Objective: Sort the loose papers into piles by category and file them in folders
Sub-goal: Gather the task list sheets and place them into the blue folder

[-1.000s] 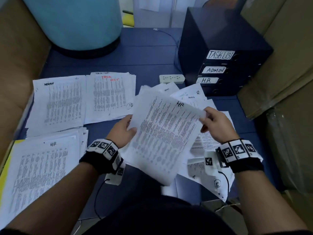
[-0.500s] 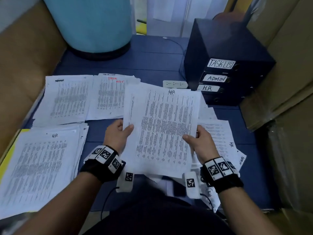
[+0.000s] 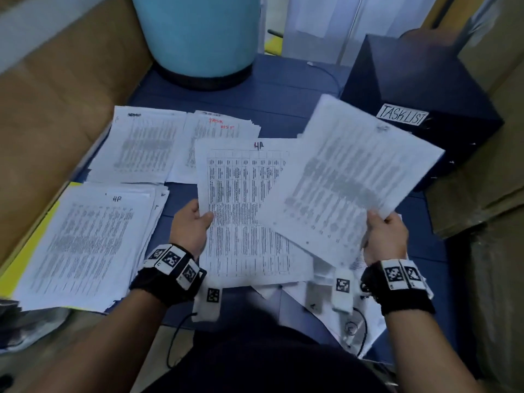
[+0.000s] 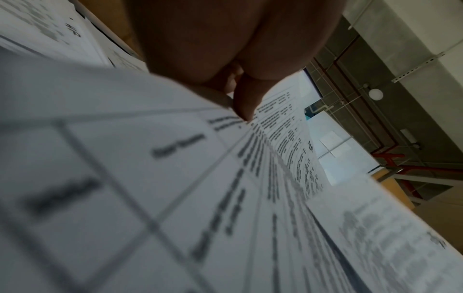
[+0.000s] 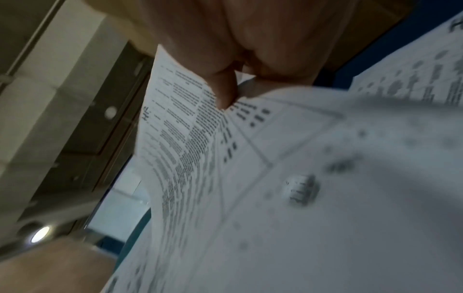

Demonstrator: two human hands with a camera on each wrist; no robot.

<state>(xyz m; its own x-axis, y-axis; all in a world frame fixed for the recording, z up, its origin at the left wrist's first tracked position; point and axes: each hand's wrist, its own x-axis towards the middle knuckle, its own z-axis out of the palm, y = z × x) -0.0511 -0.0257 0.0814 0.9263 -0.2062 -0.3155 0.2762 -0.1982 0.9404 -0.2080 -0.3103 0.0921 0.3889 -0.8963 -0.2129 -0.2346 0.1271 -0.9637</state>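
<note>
White sheets fill the middle of the head view: the left hand (image 3: 190, 226) pinches the left edge of a sheet marked HR (image 3: 243, 211), thumb on top, and the right hand (image 3: 387, 236) grips the lower right corner of a second sheet (image 3: 351, 177), which is tilted, blurred and overlapping the first. Its heading cannot be read there. The HR pile (image 3: 85, 239) lies at lower left on a yellow folder (image 3: 37, 236); 2 more piles sit at upper left of the blue counter (image 3: 283, 89).

To do this step well, I judge each heading should be read before letting go, and the HR sheet carried left and squared onto the HR pile rather than dropped askew.

The right wrist view shows what the head view hides: an "HR" mark on the sheet under the thumb (image 5: 223, 91). The left wrist view shows the thumb (image 4: 246, 103) pressed on print, with the fingers under the paper unseen.
</note>
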